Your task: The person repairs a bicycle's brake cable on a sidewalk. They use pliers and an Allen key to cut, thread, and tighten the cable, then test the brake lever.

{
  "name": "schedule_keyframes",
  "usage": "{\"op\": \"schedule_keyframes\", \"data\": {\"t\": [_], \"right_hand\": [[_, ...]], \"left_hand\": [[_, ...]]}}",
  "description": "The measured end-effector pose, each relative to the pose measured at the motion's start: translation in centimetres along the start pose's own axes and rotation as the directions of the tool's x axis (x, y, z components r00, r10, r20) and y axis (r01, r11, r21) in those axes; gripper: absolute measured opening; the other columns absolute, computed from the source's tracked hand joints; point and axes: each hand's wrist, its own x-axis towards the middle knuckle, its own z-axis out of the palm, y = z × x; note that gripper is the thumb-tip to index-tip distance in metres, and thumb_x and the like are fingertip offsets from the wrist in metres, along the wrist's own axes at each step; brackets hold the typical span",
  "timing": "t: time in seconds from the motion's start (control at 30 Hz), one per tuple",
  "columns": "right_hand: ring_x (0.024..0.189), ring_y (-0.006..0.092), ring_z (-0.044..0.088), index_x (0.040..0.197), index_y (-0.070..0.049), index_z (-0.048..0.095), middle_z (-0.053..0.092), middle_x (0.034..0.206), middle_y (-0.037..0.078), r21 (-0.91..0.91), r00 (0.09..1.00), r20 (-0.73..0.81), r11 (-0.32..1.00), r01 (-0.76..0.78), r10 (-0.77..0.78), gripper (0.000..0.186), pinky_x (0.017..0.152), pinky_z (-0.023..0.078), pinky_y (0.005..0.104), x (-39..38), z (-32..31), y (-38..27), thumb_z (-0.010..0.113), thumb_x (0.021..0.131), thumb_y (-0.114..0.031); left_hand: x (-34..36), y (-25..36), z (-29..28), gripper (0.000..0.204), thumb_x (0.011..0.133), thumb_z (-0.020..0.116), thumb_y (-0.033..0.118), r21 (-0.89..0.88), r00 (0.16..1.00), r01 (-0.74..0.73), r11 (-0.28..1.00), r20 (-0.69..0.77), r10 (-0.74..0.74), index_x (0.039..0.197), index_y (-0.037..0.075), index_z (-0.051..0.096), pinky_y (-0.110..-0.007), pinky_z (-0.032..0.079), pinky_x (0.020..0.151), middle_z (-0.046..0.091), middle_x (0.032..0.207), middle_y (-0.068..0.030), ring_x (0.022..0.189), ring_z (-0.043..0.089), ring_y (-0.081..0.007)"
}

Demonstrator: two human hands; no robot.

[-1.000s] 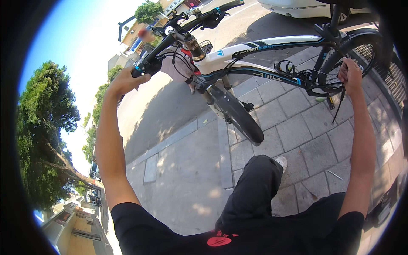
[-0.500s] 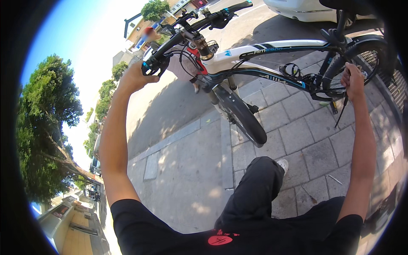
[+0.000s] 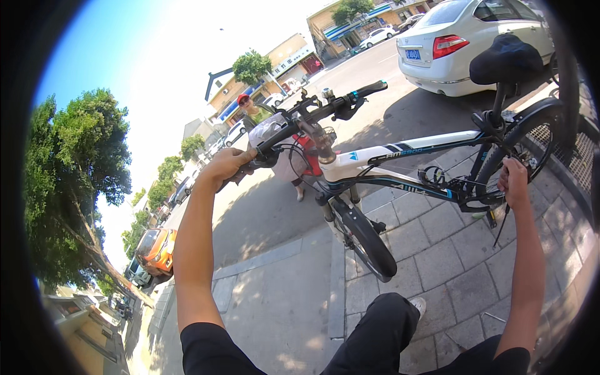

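A white, black and blue bicycle [image 3: 387, 152] stands in front of me, its front wheel [image 3: 362, 240] turned toward me. My left hand [image 3: 230, 165] is closed round the left end of the handlebar [image 3: 287, 133], beside the brake lever. Low by the rear wheel [image 3: 522, 140], my right hand [image 3: 514, 181] is closed with its fingers curled in. What it holds is too small to make out; a thin line runs from it toward the crank. A thin black rod or cable [image 3: 502, 226] hangs just below that hand. The saddle [image 3: 506, 59] has a dark cover.
A person in a red cap [image 3: 250, 111] is just beyond the handlebar. Past the bicycle a white car [image 3: 462, 50] is parked on the road. Paving slabs [image 3: 444, 250] lie underfoot, with a thin light stick [image 3: 494, 317] on them. A metal grating [image 3: 587, 147] borders the right.
The view has tilted up, showing more of the road, the white car and an orange car at left. My left hand stays on the handlebar; the right stays closed by the rear wheel.
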Motion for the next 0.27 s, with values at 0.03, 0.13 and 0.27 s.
{"op": "schedule_keyframes", "data": {"t": [0.03, 0.13, 0.27], "right_hand": [[0.043, 0.0074, 0.032, 0.073, -0.014, 0.044, 0.034, 0.056, -0.006, 0.014, 1.0, -0.001, 1.0, 0.022, -0.022, 0.034, 0.043, 0.031, 0.0287, -0.1, -0.3, 0.0, 0.061, 0.102, -0.021], [0.042, 0.0071, 0.032, 0.072, -0.015, 0.044, 0.034, 0.056, -0.006, 0.073, 0.998, 0.005, 0.996, 0.059, -0.06, 0.035, 0.043, 0.032, 0.0285, -0.2, -0.7, -0.7, 0.061, 0.101, -0.022], [0.043, 0.0073, 0.032, 0.071, -0.015, 0.044, 0.035, 0.056, -0.006, 0.002, 0.998, 0.014, 0.998, 0.064, -0.064, 0.036, 0.043, 0.033, 0.0284, -0.6, -0.4, -0.1, 0.061, 0.102, -0.024]], "left_hand": [[0.1, 0.1, 0.0, 0.064, 0.097, 0.065, 0.068, -0.007, 0.999, 0.019, 1.0, 0.027, -0.018, 0.089, 0.006, 0.076, -0.03, 0.051, 0.055, 0.075, 0.079, -0.0056, 0.065, 0.063, -0.0108], [0.3, 0.9, -0.2, 0.067, 0.1, 0.057, 0.071, 0.03, 0.994, 0.092, 0.995, 0.051, -0.094, 0.094, 0.007, 0.074, -0.031, 0.053, 0.056, 0.074, 0.08, -0.0054, 0.064, 0.063, -0.011], [1.5, -0.2, -0.7, 0.064, 0.098, 0.062, 0.069, 0.029, 0.998, 0.025, 0.999, 0.05, -0.027, 0.094, 0.007, 0.072, -0.031, 0.054, 0.055, 0.074, 0.08, -0.0067, 0.06, 0.061, -0.0111]]}}
